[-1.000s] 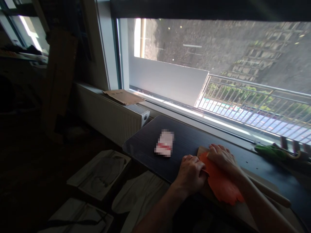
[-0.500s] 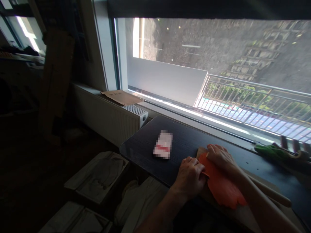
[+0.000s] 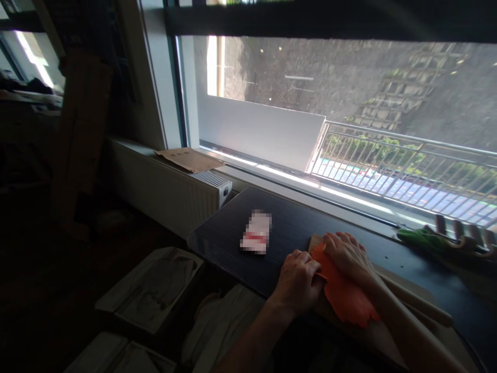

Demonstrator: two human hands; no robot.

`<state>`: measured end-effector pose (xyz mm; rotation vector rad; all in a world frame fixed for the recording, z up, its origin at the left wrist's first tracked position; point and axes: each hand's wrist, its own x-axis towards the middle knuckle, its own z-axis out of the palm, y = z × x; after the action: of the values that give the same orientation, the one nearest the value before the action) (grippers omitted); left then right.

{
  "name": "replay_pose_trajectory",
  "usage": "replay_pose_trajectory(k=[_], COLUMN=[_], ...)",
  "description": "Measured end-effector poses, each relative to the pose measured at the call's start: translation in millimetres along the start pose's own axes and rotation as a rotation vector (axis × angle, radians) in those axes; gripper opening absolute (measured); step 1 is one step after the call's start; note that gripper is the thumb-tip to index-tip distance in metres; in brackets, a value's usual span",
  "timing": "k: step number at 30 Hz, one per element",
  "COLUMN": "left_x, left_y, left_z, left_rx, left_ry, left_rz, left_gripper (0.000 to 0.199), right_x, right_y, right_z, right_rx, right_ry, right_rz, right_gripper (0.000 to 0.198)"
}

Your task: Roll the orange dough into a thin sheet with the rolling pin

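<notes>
A flat, ragged-edged sheet of orange clay or dough lies on a brown board at the dark table's near edge. My right hand rests on the sheet's far part, fingers stretched out and lying flat. At the sheet's left edge, my left hand is closed, knuckles up. A thin strip shows by its fingertips; whether it is a tool or a lifted edge of the sheet, I cannot tell. Partly hidden behind my right forearm is a wooden rolling pin, lying on the board.
A phone-like object, blurred out, lies left of my hands on the dark table. Green cloth sits at the right by the window. A radiator with a brown envelope stands left. Pale stools are below.
The view has shifted slightly, so the table and hands appear a little further left. Both hands keep nearly the same places on the orange sheet.
</notes>
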<state>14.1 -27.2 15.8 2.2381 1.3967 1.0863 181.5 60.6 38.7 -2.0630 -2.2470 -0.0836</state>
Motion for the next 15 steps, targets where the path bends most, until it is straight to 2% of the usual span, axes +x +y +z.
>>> replay_pose_trajectory(k=[4,11,15], left_x=[0,0,1], left_y=[0,-1,-2], left_z=[-1,-3,-2], left_rx=[-0.014,-0.002,-0.006], left_ry=[0.0,-0.001,-0.013], left_rz=[0.002,-0.018,-0.01], left_gripper=[0.014,0.018,0.022], right_x=[-21,25,-8], right_y=[-5,2,-7], right_z=[0,-10,-3], right_rx=[-0.049,-0.007,0.057], right_ry=[0.031,0.004,0.067], right_rz=[-0.07,0.029,-0.04], right_gripper=[0.05,0.043,0.045])
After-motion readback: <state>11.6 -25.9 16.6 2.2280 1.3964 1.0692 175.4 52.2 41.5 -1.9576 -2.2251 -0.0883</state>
